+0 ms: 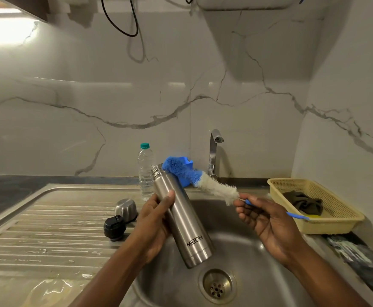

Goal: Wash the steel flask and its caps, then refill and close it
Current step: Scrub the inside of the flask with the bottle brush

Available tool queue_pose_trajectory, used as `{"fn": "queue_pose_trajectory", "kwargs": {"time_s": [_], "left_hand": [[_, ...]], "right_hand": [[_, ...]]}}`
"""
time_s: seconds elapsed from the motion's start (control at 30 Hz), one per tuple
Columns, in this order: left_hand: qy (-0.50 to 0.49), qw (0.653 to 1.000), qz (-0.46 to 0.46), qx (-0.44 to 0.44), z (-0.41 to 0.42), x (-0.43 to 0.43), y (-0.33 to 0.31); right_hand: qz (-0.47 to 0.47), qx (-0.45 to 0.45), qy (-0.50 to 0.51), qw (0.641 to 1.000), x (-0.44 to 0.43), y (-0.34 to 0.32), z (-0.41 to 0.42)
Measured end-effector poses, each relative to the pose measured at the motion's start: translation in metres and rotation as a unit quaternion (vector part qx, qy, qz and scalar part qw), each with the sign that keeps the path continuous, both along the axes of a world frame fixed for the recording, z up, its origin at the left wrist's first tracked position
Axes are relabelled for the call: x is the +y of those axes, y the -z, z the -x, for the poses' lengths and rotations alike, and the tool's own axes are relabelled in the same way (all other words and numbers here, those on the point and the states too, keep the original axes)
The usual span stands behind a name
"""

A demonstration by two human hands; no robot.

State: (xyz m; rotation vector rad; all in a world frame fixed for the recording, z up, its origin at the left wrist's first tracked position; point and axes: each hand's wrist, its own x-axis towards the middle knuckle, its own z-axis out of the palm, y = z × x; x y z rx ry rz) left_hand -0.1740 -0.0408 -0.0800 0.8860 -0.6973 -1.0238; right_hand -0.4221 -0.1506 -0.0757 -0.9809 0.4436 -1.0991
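Left hand: The left hand (153,220) grips the steel flask (182,214) mid-body at frame centre, thumb across the front, forearm rising from the bottom edge.
Flask: Uncapped, tilted over the sink (243,251), mouth toward upper left, base toward the drain (217,285).
Right hand: The right hand (267,220), palm up, pinches the blue handle of a bottle brush (201,180); its bristles lie just beside the flask's mouth.
Caps: The steel cap (126,209) and black stopper (114,227) rest on the drainboard (48,229), centre left.
Background: A plastic bottle (145,171) stands behind the flask; a yellow basket (327,196) sits right.
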Motion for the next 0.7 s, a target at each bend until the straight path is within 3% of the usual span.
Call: {"fn": "queue_pose_trajectory", "kwargs": {"time_s": [0.2,0.47,0.7], "left_hand": [[-0.050,0.996,-0.010,0.069,-0.016,-0.001,-0.004],[-0.042,0.998,-0.020,0.049,-0.007,-0.002,-0.002],[-0.087,0.991,0.030,0.102,-0.022,-0.001,-0.009]], "right_hand": [[-0.010,0.028,0.025,0.999,-0.008,-0.002,0.016],[0.000,0.043,-0.013,0.999,-0.008,0.003,0.009],[0.008,0.053,0.036,0.998,-0.020,-0.004,0.031]]}}
